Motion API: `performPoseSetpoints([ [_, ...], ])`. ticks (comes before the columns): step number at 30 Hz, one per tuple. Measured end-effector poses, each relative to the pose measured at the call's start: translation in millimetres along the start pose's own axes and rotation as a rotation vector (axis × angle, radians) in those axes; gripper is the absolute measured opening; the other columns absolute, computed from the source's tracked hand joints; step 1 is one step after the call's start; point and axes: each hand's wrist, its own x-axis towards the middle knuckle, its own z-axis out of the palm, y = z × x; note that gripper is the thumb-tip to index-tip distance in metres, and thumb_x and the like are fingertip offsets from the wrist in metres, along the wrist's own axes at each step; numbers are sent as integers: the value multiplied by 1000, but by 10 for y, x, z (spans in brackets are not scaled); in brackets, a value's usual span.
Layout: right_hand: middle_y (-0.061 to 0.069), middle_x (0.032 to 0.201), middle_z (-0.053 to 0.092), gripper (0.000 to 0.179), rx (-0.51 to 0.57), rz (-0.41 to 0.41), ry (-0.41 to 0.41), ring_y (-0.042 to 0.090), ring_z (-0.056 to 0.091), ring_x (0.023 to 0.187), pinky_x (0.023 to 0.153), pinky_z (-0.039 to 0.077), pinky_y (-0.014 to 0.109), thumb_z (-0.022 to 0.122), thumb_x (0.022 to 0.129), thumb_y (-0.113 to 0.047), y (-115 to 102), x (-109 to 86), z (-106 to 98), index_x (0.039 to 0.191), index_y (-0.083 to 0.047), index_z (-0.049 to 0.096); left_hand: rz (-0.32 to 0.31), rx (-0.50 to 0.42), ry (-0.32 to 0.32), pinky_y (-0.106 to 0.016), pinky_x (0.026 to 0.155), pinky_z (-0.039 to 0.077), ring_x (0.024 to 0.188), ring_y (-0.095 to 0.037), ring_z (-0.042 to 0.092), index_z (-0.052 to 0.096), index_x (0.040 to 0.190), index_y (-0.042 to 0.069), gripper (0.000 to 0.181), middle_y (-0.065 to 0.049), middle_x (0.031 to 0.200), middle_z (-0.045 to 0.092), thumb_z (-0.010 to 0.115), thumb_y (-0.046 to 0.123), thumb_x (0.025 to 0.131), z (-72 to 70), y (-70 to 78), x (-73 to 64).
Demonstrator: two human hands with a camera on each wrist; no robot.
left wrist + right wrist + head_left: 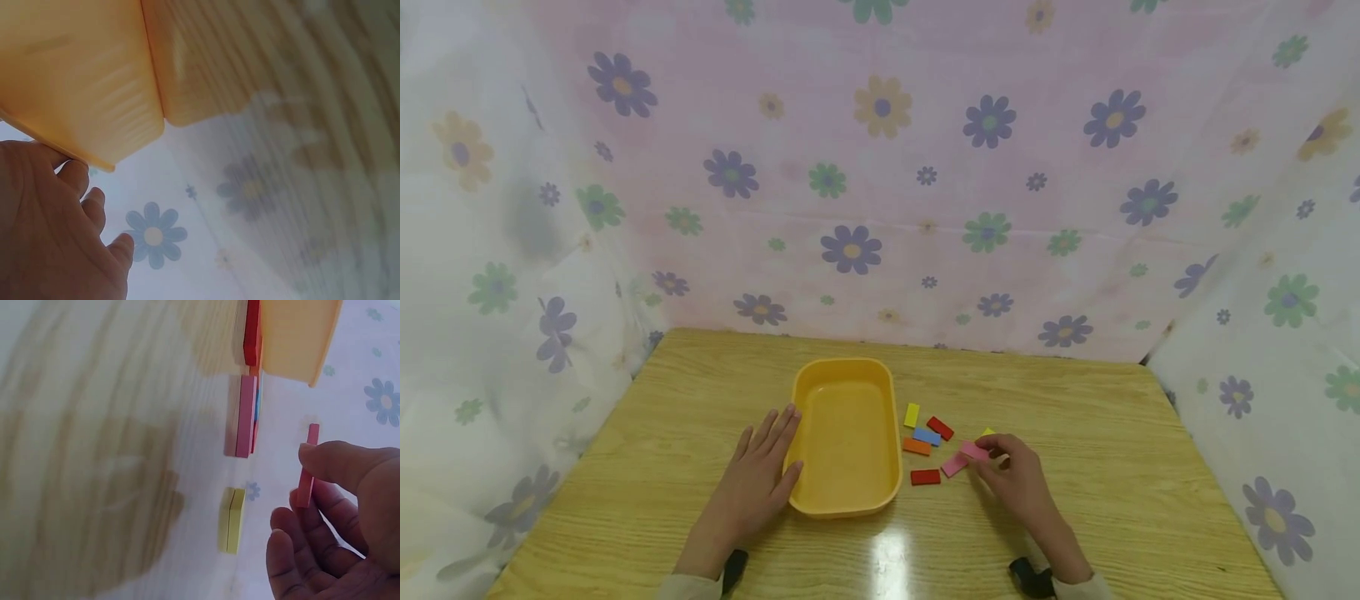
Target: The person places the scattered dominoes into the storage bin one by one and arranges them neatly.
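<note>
A yellow plastic tray (846,442) stands on the table with nothing inside it. My left hand (758,473) rests along the tray's left rim, fingers extended; in the left wrist view its fingertips touch the rim from outside. To the right of the tray, my right hand (1018,479) pinches a pink block (309,465) between thumb and fingers, lifted off the table. Below it another pink block (955,464) lies flat. A yellow block (233,520) lies near the right hand, mostly hidden by it in the head view.
Between tray and right hand lie a yellow block (912,415), a red block (940,428), a blue block (927,437), an orange block (917,447) and a nearer red block (926,477). Flower-patterned cloth (880,183) hangs behind the wooden table (1097,433) and at both sides.
</note>
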Motion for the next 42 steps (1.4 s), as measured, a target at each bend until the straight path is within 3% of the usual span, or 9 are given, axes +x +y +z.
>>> performPoseSetpoints([
  [11,2,98,72,24,13,-113,56,20,64,85,69,55,30,81,81,3,10,8,89,103,-6,74,8,-1,28,-66,120,18,154,-39,24,30,160,6,66,-9,168,26,56,27,104,-11,14,-9],
  [15,3,98,72,24,18,-112,61,20,64,84,69,55,30,82,81,2,-28,8,111,102,-6,73,2,-5,13,-66,121,16,154,-38,22,28,161,7,66,-9,168,24,55,28,104,-11,12,-8],
  [27,7,101,72,25,248,165,-60,19,68,92,79,59,23,86,80,-8,-126,53,193,102,-5,74,-3,-23,15,-67,120,17,154,-40,23,28,161,7,65,-10,168,24,54,27,105,-16,8,-10],
  [33,11,102,73,25,361,223,-86,15,69,89,79,60,23,86,79,-3,-152,59,246,102,-3,76,-15,-30,-2,-66,121,16,154,-39,22,27,162,8,66,-9,169,23,54,28,105,-20,5,-6],
  [42,14,108,73,23,466,264,-60,17,71,88,78,59,22,83,81,1,-235,69,327,103,-2,77,-22,-39,-15,-66,121,14,155,-38,19,26,162,8,66,-8,169,21,53,28,106,-11,2,-9],
])
